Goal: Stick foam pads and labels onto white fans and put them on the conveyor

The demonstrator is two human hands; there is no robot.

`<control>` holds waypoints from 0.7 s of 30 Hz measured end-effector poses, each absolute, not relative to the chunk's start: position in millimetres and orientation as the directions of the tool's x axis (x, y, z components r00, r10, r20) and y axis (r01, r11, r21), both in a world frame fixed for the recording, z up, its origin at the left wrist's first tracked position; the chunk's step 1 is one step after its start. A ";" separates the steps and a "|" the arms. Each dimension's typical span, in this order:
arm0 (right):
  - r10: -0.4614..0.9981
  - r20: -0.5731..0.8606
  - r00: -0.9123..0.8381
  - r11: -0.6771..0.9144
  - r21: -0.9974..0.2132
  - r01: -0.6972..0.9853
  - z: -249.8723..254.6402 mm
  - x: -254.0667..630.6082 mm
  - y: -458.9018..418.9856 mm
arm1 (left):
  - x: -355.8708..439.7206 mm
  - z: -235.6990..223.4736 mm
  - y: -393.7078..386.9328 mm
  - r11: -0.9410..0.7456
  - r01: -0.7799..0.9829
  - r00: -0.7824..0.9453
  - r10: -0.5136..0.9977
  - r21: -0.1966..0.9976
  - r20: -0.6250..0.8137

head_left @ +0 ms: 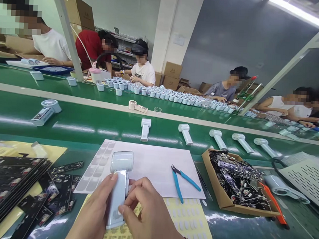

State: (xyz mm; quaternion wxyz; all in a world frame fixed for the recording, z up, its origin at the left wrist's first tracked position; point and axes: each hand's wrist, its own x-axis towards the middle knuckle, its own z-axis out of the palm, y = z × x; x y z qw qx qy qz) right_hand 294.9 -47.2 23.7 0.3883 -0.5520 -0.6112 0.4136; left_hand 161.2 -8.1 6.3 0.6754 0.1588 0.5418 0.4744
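My left hand [93,215] grips the handle of a pale blue-white handheld fan [119,183], which stands upright with its round head toward the belt. My right hand [150,214] is closed against the handle's right side, fingertips pinched on its front face; what they press is too small to make out. Under the fan lies a white sheet [152,165] with rows of clear stickers at its left. A yellow sticker sheet [187,216] lies nearer to me. Blue-handled cutters [182,180] rest on the white sheet to the right.
A cardboard tray of black circuit boards [238,183] sits at right; more black boards [16,180] are stacked at left. Several finished fans [185,133] lie on the green belt [82,119]. Several people work across the far side behind rows of small cylinders [176,96].
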 end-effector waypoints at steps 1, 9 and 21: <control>0.995 0.027 -0.092 0.056 -0.942 0.329 23.2 295.1 -46.3 | 162.1 6.8 -6.3 0.501 -0.475 -0.049 0.805 0.723 -0.591; 0.997 0.048 0.060 0.046 -0.999 0.029 17.6 311.1 -21.8 | 158.2 36.7 10.8 0.449 -0.441 0.138 0.890 0.778 -0.435; 0.938 0.231 -0.258 0.337 -0.435 0.835 -52.4 250.1 16.2 | 153.2 27.0 195.9 0.267 0.010 0.027 0.963 0.964 -0.267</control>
